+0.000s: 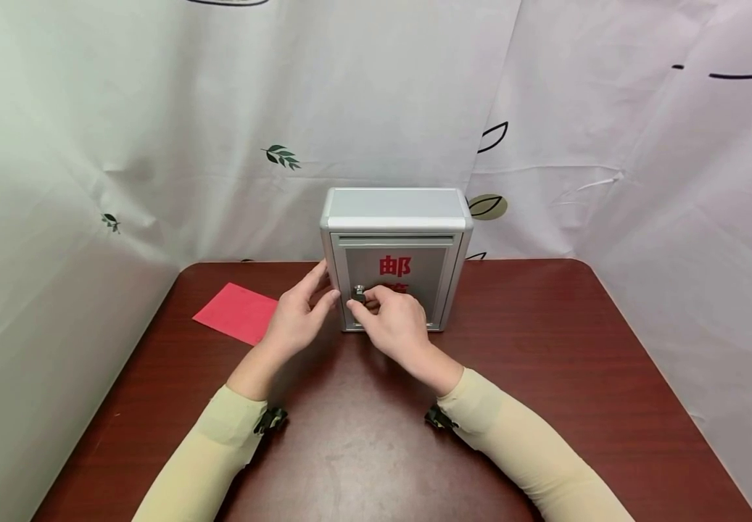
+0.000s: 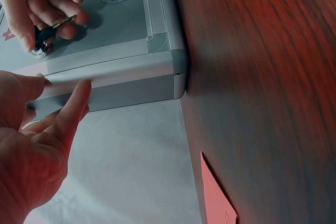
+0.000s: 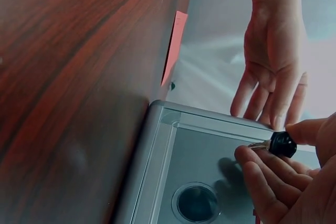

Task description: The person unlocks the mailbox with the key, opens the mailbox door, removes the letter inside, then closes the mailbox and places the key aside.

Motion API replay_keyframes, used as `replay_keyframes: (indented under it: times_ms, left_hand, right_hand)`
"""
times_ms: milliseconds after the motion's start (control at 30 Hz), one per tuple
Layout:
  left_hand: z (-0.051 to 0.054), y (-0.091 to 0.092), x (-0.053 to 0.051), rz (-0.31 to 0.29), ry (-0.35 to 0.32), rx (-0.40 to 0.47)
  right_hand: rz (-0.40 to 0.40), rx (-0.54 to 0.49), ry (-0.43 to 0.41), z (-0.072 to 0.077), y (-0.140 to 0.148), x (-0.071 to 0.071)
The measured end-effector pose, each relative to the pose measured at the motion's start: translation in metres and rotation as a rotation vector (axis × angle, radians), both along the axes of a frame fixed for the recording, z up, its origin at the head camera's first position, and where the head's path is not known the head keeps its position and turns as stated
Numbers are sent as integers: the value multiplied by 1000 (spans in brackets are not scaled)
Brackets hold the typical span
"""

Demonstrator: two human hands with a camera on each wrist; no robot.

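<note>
A silver mailbox (image 1: pixel 397 210) with red characters on its front stands upright on the table. My right hand (image 1: pixel 395 319) is at the lock (image 1: pixel 359 290) on the left of the door and pinches a black-headed key (image 3: pixel 282 144) there. A metal key blade (image 2: pixel 65 22) juts out toward the curled fingers in the left wrist view. My left hand (image 1: pixel 296 312) touches the left side of the mailbox, its fingers fairly straight and the thumb near the front edge. In the right wrist view the left hand (image 3: pixel 275 72) lies along that same side.
A red envelope (image 1: pixel 235 312) lies flat on the dark reddish wooden table (image 1: pixel 545 406), left of the mailbox and partly behind the left hand. White curtains (image 1: pixel 376 94) with leaf prints hang behind and on both sides. A round window (image 3: pixel 197 203) sits low in the mailbox door.
</note>
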State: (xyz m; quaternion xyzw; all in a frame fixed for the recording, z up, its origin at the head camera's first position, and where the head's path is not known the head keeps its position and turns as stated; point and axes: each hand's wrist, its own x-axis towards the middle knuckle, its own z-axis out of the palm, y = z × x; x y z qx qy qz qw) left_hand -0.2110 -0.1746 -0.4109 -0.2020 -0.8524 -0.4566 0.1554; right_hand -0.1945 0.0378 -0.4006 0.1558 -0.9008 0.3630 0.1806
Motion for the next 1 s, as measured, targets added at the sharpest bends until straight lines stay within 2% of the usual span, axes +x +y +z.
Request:
replay_keyframes:
  times_ms: [1000]
  left_hand:
    - [-1, 2, 0, 10, 43, -24]
  right_hand:
    - [16, -10, 34, -1, 3, -2]
